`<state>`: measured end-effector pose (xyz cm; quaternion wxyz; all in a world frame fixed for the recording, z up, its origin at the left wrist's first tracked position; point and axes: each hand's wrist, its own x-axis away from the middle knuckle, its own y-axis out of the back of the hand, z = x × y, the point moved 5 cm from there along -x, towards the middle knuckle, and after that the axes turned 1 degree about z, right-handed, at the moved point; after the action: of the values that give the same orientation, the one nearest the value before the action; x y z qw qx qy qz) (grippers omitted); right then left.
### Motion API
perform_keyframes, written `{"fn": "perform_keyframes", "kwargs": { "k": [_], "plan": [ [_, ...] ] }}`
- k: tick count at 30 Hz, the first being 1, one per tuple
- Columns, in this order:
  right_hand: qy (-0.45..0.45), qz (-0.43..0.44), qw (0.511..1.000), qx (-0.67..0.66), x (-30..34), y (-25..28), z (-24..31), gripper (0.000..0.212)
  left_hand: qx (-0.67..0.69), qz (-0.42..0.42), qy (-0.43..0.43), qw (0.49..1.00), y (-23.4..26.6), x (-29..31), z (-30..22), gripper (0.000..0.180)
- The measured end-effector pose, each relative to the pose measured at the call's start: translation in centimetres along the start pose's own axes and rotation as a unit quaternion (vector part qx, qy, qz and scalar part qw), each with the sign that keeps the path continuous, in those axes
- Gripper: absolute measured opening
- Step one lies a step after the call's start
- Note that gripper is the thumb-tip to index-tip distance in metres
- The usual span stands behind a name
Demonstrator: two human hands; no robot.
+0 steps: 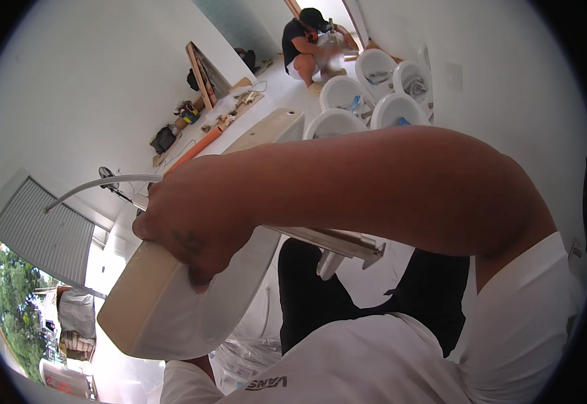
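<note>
A white ceramic washbasin stands tilted on its side in front of me, its unglazed beige back edge facing up and left. My right arm reaches across the view, and my right hand is closed at the basin's back. Its fingertips are hidden, and I cannot make out what they hold. A grey flexible hose curves out to the left from beside that hand. Under my forearm a chrome fitting, like a tap, sticks out. My left forearm goes behind the basin, which hides my left hand.
Several white basins stand on the floor ahead, by the right wall. Beyond them a person crouches. Tools, a black bag and an orange pipe lie along the left wall. Clear plastic wrap lies near my legs.
</note>
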<state>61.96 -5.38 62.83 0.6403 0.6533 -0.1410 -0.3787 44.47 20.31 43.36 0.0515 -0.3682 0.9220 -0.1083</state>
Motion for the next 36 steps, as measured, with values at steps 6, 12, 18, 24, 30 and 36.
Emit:
{"fn": "perform_keyframes", "kwargs": {
  "k": [6,12,18,24,30,36],
  "plan": [
    [-0.066,0.040,0.997,-0.031,-2.5,4.3,4.9,0.061,0.014,0.006,-0.008,1.000,-3.7,-0.9,-0.6,0.066],
    [-0.172,0.107,0.979,-0.025,-4.5,2.8,5.1,0.058,0.051,0.002,-0.010,0.999,-7.1,-3.4,1.7,0.068],
    [-0.276,0.177,0.944,-0.023,-2.2,-1.0,2.7,0.068,0.103,-0.016,0.013,0.994,-9.5,-7.5,8.0,0.070],
    [-0.394,0.231,0.886,-0.084,2.7,-2.5,-2.0,0.081,0.150,-0.033,0.055,0.987,-10.9,-10.2,15.5,0.072],
    [-0.414,0.194,0.879,-0.139,5.2,-4.5,-5.9,0.084,0.167,-0.042,0.081,0.982,-10.2,-10.9,20.9,0.074],
    [-0.429,0.150,0.883,-0.116,3.9,-7.8,-9.5,0.079,0.178,0.022,0.042,0.983,-7.7,-7.8,17.1,0.076]
  ]
}}
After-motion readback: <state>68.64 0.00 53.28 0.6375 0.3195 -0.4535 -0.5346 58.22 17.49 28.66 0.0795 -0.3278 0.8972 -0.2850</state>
